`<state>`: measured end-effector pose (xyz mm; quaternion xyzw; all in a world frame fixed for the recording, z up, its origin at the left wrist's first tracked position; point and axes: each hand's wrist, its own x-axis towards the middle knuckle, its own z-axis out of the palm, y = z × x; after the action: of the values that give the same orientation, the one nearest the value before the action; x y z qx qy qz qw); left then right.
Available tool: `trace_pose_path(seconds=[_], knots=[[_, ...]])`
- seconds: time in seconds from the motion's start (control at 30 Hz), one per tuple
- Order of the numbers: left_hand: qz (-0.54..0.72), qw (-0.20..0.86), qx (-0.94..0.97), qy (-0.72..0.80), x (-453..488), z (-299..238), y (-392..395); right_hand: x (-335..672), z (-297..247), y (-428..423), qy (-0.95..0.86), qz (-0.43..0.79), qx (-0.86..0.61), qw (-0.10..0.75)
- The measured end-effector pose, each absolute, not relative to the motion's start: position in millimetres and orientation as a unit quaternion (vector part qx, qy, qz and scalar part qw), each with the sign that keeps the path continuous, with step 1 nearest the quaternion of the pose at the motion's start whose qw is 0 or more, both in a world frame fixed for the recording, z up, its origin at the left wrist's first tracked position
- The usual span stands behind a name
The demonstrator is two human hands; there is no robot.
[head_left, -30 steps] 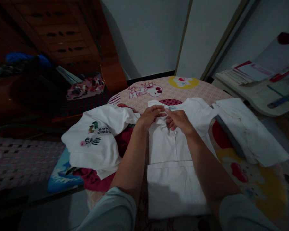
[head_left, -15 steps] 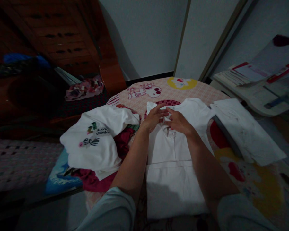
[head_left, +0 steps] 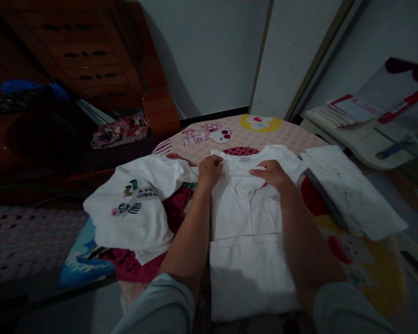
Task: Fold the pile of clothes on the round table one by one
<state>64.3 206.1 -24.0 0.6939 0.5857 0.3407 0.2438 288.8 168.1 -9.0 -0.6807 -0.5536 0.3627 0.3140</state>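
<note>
A white short-sleeved shirt (head_left: 237,218) lies front up before me, its lower part folded up in a straight band. My left hand (head_left: 210,172) is closed at the shirt's left shoulder, thumb and fingers pinching the cloth beside the collar. On the right side of the neckline rests my right hand (head_left: 272,174), thumb and forefinger apart with white cloth showing between them. The collar opening with its small label lies between both hands. To the left, a white printed top (head_left: 135,204) is heaped over dark red clothing (head_left: 139,269).
A patterned cloth covers the round table (head_left: 195,127). Folded white clothing (head_left: 351,190) lies at its right edge. Papers (head_left: 337,113) sit on a white side stand farther right. A carved wooden seat (head_left: 160,106) stands at back left.
My hands have moved apart from the middle of the collar, left hand toward the left shoulder, right hand slightly right. The collar now lies more open, its label in sight.
</note>
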Motion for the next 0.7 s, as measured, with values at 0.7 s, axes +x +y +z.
trace_pose_path(seconds=[0.7], knots=[[0.264,0.258,0.688,0.625,52.6,-27.2,208.7,290.9,-24.7,178.5,-0.558,0.210,-0.671,0.440]])
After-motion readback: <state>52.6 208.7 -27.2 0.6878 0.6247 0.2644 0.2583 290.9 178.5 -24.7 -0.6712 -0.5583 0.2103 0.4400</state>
